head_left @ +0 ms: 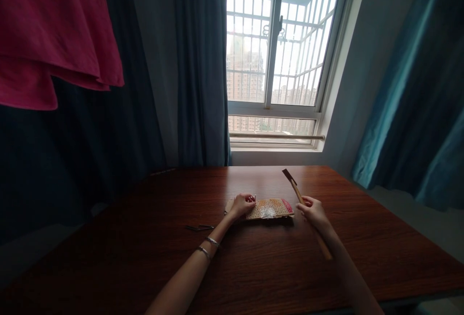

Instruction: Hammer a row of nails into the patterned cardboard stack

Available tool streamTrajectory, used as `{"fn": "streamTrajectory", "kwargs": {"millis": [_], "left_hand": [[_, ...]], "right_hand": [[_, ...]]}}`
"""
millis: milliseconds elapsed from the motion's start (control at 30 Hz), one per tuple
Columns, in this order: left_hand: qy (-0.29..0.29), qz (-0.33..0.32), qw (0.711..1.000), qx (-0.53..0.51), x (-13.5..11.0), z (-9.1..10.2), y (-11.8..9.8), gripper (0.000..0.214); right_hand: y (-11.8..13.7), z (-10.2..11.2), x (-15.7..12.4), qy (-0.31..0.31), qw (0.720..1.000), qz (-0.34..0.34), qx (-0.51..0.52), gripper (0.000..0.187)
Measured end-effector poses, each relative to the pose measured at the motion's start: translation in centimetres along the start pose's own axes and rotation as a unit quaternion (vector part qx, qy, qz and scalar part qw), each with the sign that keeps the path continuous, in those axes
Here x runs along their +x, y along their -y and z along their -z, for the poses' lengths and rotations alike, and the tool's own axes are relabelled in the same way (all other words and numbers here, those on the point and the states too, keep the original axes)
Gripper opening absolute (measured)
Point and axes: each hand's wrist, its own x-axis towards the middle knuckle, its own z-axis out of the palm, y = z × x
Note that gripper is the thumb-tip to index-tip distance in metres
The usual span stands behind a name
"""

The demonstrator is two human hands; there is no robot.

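Note:
My left hand rests over the left part of a flat, spotted board or packet, its fingers pinched together. A small, thin, pale tip pokes up by those fingertips, too small to name. The board has tan and orange patches, a whitish worn spot and a pink right end. To its right, my right hand is closed around the wooden handle of a hammer. The hammer's dark, flat-looking head points up and away, above the table, apart from the board. Part of the handle is hidden behind the hand.
Thin dark metal pieces lie left of the board on the brown wooden table. Behind the table is a barred window. Blue curtains hang on both sides, and a pink cloth hangs at upper left.

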Motion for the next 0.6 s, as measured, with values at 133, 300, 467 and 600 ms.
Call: {"fn": "streamTrajectory", "kwargs": {"millis": [133,300,467,600], "left_hand": [[0.004,0.002,1.0,-0.004,-0.1,-0.1,-0.1,0.023],[-0.001,0.011,1.0,0.002,-0.2,0.0,-0.3,0.022],[0.0,0.0,1.0,-0.001,-0.1,-0.1,0.1,0.022],[0.006,-0.002,1.0,-0.001,0.0,-0.2,0.3,0.022]], "right_hand": [[3.0,-0.9,-1.7,0.167,0.96,-0.064,0.218,0.04],[4.3,-2.8,-3.1,0.288,0.893,-0.114,0.326,0.033],[4.2,-4.0,-3.4,0.34,0.859,-0.144,0.355,0.033],[4.2,-4.0,-3.0,0.353,0.87,-0.128,0.318,0.034]]}}
